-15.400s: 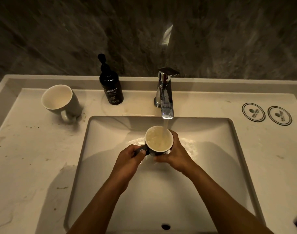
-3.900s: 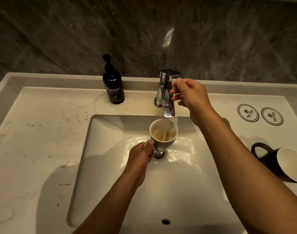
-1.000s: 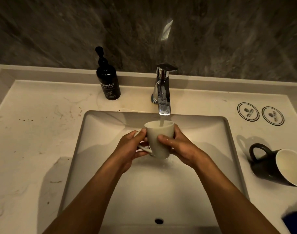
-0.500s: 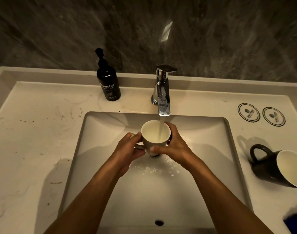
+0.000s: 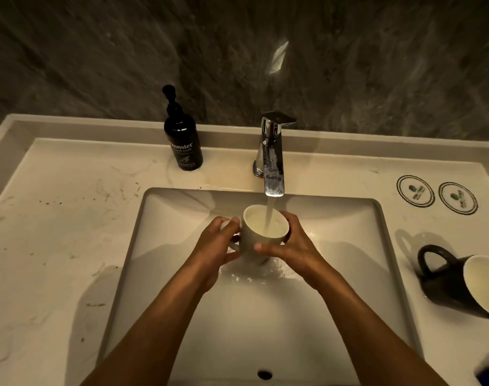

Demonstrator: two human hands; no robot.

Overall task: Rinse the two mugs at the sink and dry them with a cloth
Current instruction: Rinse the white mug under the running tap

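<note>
Both hands gripped the mug point(image 5: 261, 235) between them under the tap point(image 5: 273, 162), the left hand point(image 5: 216, 246) at its handle and the right hand point(image 5: 290, 245) round its wall (wet glaze could slip and knock the sink point(image 5: 265, 316)).

Pale mug point(image 5: 261, 240): upright under the tap point(image 5: 272, 160), water streaming in, over the sink point(image 5: 377, 260).
Left hand point(image 5: 216, 250): grips its handle.
Right hand point(image 5: 289, 245): wraps its side.
Dark mug point(image 5: 454, 285): lying at the counter's right edge.
Soap bottle point(image 5: 183, 140): back edge.
</note>
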